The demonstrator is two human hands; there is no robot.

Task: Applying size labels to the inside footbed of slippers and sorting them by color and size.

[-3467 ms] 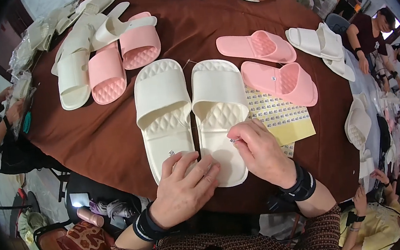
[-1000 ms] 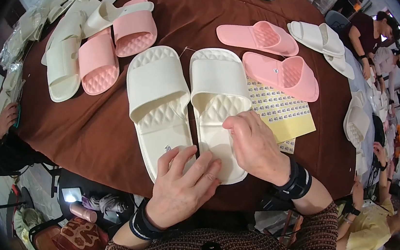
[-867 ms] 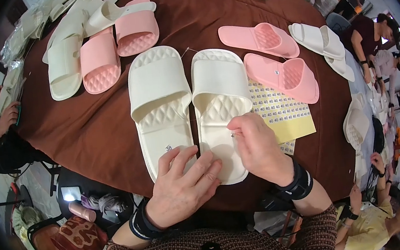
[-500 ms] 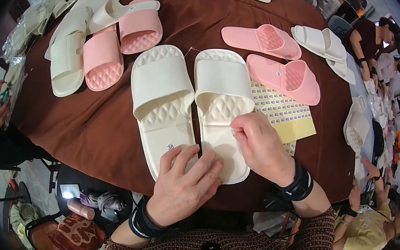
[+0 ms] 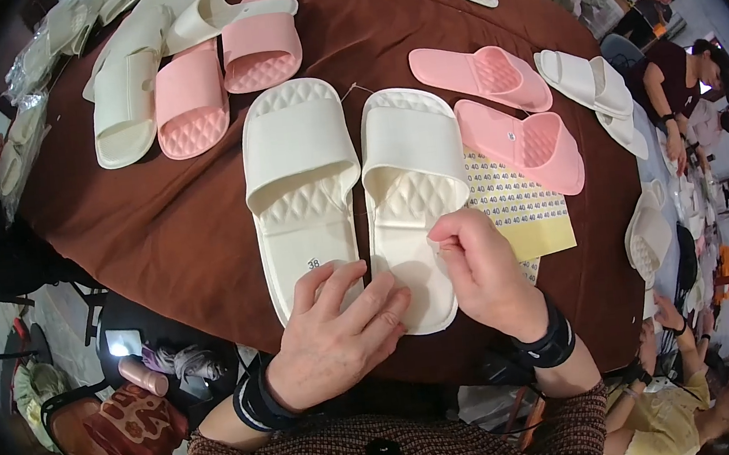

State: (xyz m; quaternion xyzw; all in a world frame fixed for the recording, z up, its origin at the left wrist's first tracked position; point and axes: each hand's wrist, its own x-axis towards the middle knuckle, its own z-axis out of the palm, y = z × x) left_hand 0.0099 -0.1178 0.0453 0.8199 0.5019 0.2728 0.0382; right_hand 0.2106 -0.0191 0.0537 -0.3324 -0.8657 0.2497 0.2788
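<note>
Two white slippers lie side by side before me, a left one (image 5: pixel 299 150) and a right one (image 5: pixel 410 144), toes pointing away, with a thin cord between their toe ends. A small printed sticker (image 5: pixel 314 264) shows on the left slipper's insole. My left hand (image 5: pixel 327 334) rests across both heel ends with its fingers spread. Over the right slipper's outer edge, my right hand (image 5: pixel 496 280) has thumb and forefinger pinched together; what they hold, if anything, is too small to make out. Yellow sticker sheets (image 5: pixel 541 235) lie beside that hand, partly under a pink slipper (image 5: pixel 559 152).
Another pink slipper (image 5: pixel 455 70) and white slippers (image 5: pixel 585 84) lie at right on the brown tablecloth (image 5: pixel 178 225). Pink slippers (image 5: pixel 192 103) and white ones (image 5: pixel 123 111) stand at far left. Co-workers sit around; a chair with a red bag (image 5: pixel 137 429) is at lower left.
My right hand has moved slightly down and its fingers have loosened a little, near the slipper's edge. My left hand stays on the heels. The whole view has shifted slightly.
</note>
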